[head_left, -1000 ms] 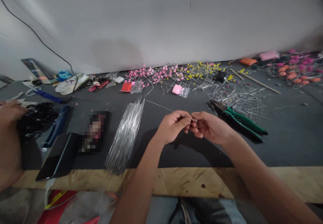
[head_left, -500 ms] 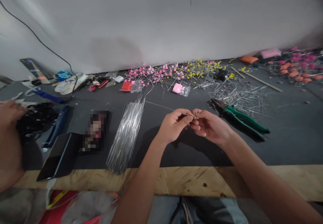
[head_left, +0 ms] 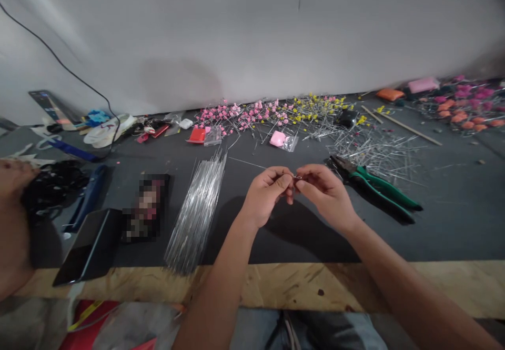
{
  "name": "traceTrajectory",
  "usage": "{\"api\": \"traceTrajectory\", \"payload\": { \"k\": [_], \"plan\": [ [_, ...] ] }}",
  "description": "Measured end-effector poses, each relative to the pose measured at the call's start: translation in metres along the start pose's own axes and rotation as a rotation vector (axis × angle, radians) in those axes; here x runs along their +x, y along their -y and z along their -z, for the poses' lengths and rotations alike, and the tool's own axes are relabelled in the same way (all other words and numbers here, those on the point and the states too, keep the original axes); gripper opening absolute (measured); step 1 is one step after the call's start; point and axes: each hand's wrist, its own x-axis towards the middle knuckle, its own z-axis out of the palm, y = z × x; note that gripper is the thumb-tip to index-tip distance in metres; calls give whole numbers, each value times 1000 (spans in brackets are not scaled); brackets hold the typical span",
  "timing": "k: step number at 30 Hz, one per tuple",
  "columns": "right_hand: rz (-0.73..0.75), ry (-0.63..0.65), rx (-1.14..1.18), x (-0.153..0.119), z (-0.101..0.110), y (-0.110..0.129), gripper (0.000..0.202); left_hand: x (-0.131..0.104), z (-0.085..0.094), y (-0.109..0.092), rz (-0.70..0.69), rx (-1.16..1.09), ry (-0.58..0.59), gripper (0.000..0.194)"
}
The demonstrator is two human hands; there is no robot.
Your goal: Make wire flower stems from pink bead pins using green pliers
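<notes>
Near the middle of the dark tabletop, my left hand [head_left: 268,192] pinches a thin metal wire [head_left: 248,162] whose long end sticks out to the left. My right hand [head_left: 325,192] closes its thumb and fingers on the short end of the same wire, close to my left fingertips. The exact shape of that end is too small to make out. Left of my hands lies a bundle of straight silver wires [head_left: 197,210]. To the right, pliers with green and black handles [head_left: 379,189] rest beside a loose pile of bent wires [head_left: 374,150].
Along the wall lie wire stems with pink tips [head_left: 244,113] and yellow tips [head_left: 315,108]. Orange and magenta ones [head_left: 465,108] are at far right. A phone [head_left: 89,245] and a blue-handled tool [head_left: 84,197] lie left. Another person's hand [head_left: 16,179] is at the left edge.
Both hands have shifted slightly left and up with the wire. My right hand has turned, its fingers now curled over the short wire end.
</notes>
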Motion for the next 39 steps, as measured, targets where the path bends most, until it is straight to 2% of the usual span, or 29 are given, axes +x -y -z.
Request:
{"api": "traceTrajectory", "payload": {
  "k": [5, 9, 13, 18, 29, 34, 39],
  "plan": [
    [169, -95, -252, -2, -1, -5, 17, -2, -3, 0, -42, 38, -21, 16],
    [295, -188, -331, -3, -1, -6, 16, -4, -7, 0, -100, 121, -16, 17],
    [343, -225, -391, -4, -1, -5, 15, -6, -11, -2, -134, 162, -35, 18],
    [344, -204, -434, -2, 0, -8, 12, -6, -14, -2, -139, 193, -68, 19],
    [211, -215, -514, -2, -2, -6, 11, -5, -10, 3, -163, 378, -101, 20],
    [85, -182, -454, -5, -4, -1, 16, -9, -11, -5, -216, 638, -109, 21],
    [-46, -64, -285, -2, -2, 1, 22, -9, -10, -15, -286, 881, -53, 21]
  ]
}}
